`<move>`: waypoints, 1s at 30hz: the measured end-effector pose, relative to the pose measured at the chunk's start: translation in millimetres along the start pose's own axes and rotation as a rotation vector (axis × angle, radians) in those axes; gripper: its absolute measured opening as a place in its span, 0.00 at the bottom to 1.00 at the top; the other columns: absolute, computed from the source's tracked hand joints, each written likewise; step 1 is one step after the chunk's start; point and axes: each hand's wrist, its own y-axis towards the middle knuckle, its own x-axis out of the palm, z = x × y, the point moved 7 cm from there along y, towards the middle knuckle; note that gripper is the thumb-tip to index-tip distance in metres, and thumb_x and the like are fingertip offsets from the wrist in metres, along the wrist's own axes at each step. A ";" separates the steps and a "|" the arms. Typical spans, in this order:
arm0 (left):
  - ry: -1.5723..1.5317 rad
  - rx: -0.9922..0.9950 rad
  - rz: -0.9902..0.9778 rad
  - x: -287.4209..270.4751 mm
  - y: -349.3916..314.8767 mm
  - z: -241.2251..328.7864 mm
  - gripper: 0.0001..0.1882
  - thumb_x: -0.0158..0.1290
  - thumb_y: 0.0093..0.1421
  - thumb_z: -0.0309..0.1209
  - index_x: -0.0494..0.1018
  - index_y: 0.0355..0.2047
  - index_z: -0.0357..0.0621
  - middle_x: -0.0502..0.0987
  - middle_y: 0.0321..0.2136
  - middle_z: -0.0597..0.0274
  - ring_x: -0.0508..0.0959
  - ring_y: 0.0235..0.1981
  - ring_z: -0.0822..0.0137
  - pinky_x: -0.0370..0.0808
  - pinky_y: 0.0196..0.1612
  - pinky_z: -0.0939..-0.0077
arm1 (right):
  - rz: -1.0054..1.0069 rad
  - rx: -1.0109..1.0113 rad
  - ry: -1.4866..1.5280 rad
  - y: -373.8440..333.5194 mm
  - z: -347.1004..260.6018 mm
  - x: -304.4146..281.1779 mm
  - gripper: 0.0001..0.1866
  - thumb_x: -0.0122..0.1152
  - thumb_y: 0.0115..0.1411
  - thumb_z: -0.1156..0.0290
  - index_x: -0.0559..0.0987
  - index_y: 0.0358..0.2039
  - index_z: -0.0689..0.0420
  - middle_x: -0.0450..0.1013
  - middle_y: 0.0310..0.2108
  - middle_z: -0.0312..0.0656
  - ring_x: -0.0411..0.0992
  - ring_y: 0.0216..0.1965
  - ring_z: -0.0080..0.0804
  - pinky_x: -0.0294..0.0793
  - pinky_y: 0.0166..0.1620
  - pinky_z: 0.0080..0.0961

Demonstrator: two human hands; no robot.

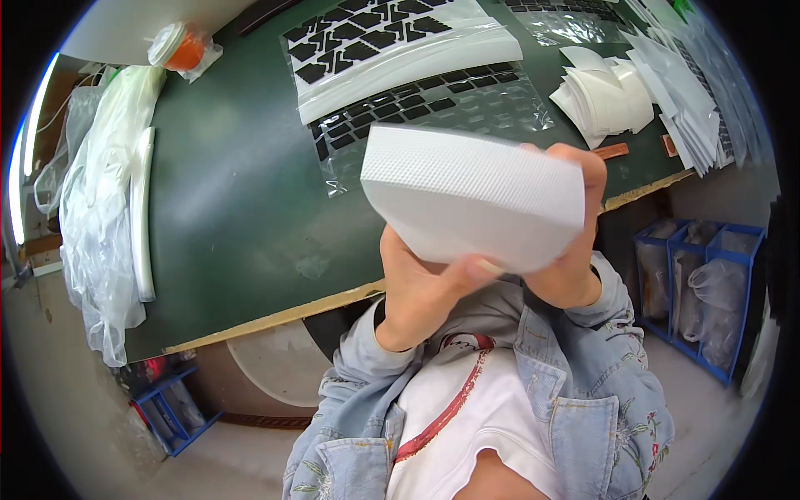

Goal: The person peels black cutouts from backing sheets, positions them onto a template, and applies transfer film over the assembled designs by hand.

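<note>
I hold a thick white block (475, 200) up in front of me, above the table's near edge. Its upper side has a fine dimpled grain and its near face is smooth; whether it is a stack of sheets or a box I cannot tell. My left hand (423, 292) grips its lower left, thumb across the near face and the other fingers hidden behind. Around its right end closes my right hand (575, 250), its fingers bent over the upper corner. Behind the block lies a clear sheet (500, 112) with black key-shaped pieces.
The dark green table (225, 217) has a worn, light edge. White strips and a black-patterned sheet (354, 42) lie at the back. Curled cream sheets (612, 96) rest on the right, clear plastic bags (108, 192) on the left, beyond them an orange-filled cup (185, 52). A blue rack (700, 283) stands at right.
</note>
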 end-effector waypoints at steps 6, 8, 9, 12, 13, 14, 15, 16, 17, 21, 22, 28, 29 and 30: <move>0.034 -0.199 0.021 -4.5 -0.7 2.5 0.24 0.63 0.59 0.33 0.71 0.51 0.31 0.78 0.44 0.55 0.78 0.44 0.68 0.75 0.48 0.72 | 0.151 0.255 0.214 5.6 0.9 -25.0 0.31 0.59 0.60 0.84 0.57 0.61 0.64 0.65 0.44 0.41 0.68 0.43 0.22 0.69 0.46 0.19; 0.197 -0.213 0.003 -16.1 -2.2 10.7 0.24 0.62 0.60 0.31 0.70 0.52 0.32 0.78 0.44 0.55 0.78 0.44 0.68 0.74 0.48 0.72 | 0.174 0.415 0.207 9.1 -6.8 -35.9 0.23 0.55 0.63 0.83 0.64 0.58 0.69 0.66 0.35 0.35 0.64 0.34 0.14 0.63 0.39 0.12; 0.254 -0.214 0.001 -22.1 -2.9 15.9 0.24 0.62 0.60 0.31 0.70 0.53 0.32 0.78 0.45 0.55 0.78 0.44 0.68 0.74 0.48 0.72 | 0.193 0.430 0.229 7.2 -2.5 -44.0 0.23 0.57 0.61 0.81 0.66 0.56 0.68 0.65 0.34 0.35 0.62 0.32 0.12 0.60 0.37 0.11; 0.271 -0.349 0.042 -32.4 -7.9 23.7 0.19 0.58 0.61 0.28 0.71 0.51 0.33 0.77 0.43 0.58 0.77 0.45 0.69 0.72 0.50 0.75 | 0.192 0.479 0.231 2.6 -3.7 -62.3 0.23 0.59 0.60 0.79 0.67 0.55 0.68 0.65 0.32 0.33 0.61 0.31 0.12 0.58 0.35 0.11; 0.275 -0.346 0.047 -36.3 -8.9 26.4 0.19 0.58 0.61 0.28 0.71 0.51 0.33 0.77 0.43 0.58 0.77 0.45 0.69 0.72 0.50 0.75 | 0.127 0.484 0.245 1.2 -3.0 -59.9 0.23 0.59 0.60 0.78 0.67 0.55 0.68 0.65 0.31 0.32 0.61 0.30 0.12 0.58 0.34 0.11; 0.394 -0.353 -0.004 -38.8 -10.3 26.1 0.20 0.57 0.62 0.27 0.69 0.52 0.33 0.76 0.43 0.60 0.76 0.47 0.69 0.71 0.51 0.75 | 0.063 0.490 0.257 0.1 -2.6 -56.0 0.22 0.60 0.60 0.77 0.68 0.54 0.67 0.65 0.30 0.32 0.60 0.29 0.12 0.58 0.34 0.12; 0.511 -0.360 -0.058 -40.0 -11.9 23.9 0.21 0.57 0.62 0.26 0.68 0.54 0.33 0.75 0.42 0.61 0.75 0.49 0.69 0.70 0.53 0.75 | 0.061 0.490 0.259 -0.9 -2.3 -52.9 0.22 0.60 0.60 0.77 0.68 0.54 0.67 0.65 0.30 0.32 0.60 0.29 0.12 0.58 0.34 0.12; 0.513 -0.359 -0.054 -42.4 -12.8 21.5 0.21 0.57 0.62 0.26 0.68 0.54 0.33 0.75 0.42 0.61 0.75 0.49 0.69 0.70 0.53 0.75 | 0.048 0.485 0.272 -1.3 -1.7 -45.2 0.22 0.60 0.59 0.77 0.68 0.54 0.67 0.65 0.29 0.31 0.60 0.29 0.13 0.58 0.34 0.12; 0.522 -0.331 -0.062 -41.8 -12.4 18.3 0.22 0.55 0.62 0.25 0.65 0.56 0.34 0.73 0.42 0.63 0.74 0.49 0.70 0.69 0.53 0.76 | 0.035 0.481 0.283 -1.3 -2.2 -38.9 0.22 0.60 0.59 0.77 0.68 0.54 0.67 0.65 0.29 0.31 0.60 0.28 0.13 0.58 0.34 0.12; 0.430 -0.180 0.032 -38.2 -9.1 7.2 0.30 0.53 0.61 0.27 0.57 0.61 0.35 0.72 0.37 0.57 0.74 0.37 0.68 0.73 0.42 0.73 | 0.010 0.363 0.464 1.1 -5.6 -28.1 0.22 0.59 0.60 0.77 0.67 0.54 0.67 0.65 0.29 0.32 0.61 0.29 0.14 0.60 0.35 0.14; 0.295 -0.238 0.056 -24.2 -8.1 9.4 0.32 0.52 0.62 0.28 0.53 0.64 0.36 0.70 0.36 0.58 0.72 0.35 0.69 0.71 0.40 0.74 | 0.010 0.365 0.464 0.2 -5.5 -26.0 0.22 0.59 0.60 0.77 0.67 0.54 0.67 0.65 0.29 0.32 0.61 0.29 0.14 0.60 0.35 0.14; 0.167 -0.144 -0.017 -11.6 -7.1 3.8 0.44 0.62 0.56 0.30 0.49 0.67 0.38 0.70 0.44 0.60 0.74 0.42 0.70 0.73 0.45 0.73 | -0.042 0.334 0.213 0.1 -10.3 -14.5 0.24 0.62 0.58 0.80 0.67 0.54 0.65 0.67 0.32 0.35 0.65 0.31 0.17 0.66 0.40 0.16; 0.202 -0.122 -0.019 -9.4 -7.3 5.5 0.46 0.63 0.54 0.28 0.48 0.67 0.38 0.70 0.45 0.60 0.75 0.43 0.70 0.74 0.45 0.73 | -0.051 0.323 0.177 -0.2 -11.1 -13.0 0.24 0.62 0.58 0.80 0.67 0.54 0.65 0.67 0.33 0.35 0.65 0.31 0.17 0.67 0.41 0.18; 0.239 -0.100 -0.022 -7.4 -7.4 7.5 0.47 0.64 0.53 0.25 0.48 0.67 0.37 0.71 0.46 0.59 0.76 0.43 0.71 0.74 0.45 0.74 | -0.060 0.312 0.142 -0.4 -12.0 -11.6 0.24 0.62 0.58 0.81 0.67 0.55 0.65 0.68 0.34 0.36 0.66 0.32 0.18 0.68 0.42 0.19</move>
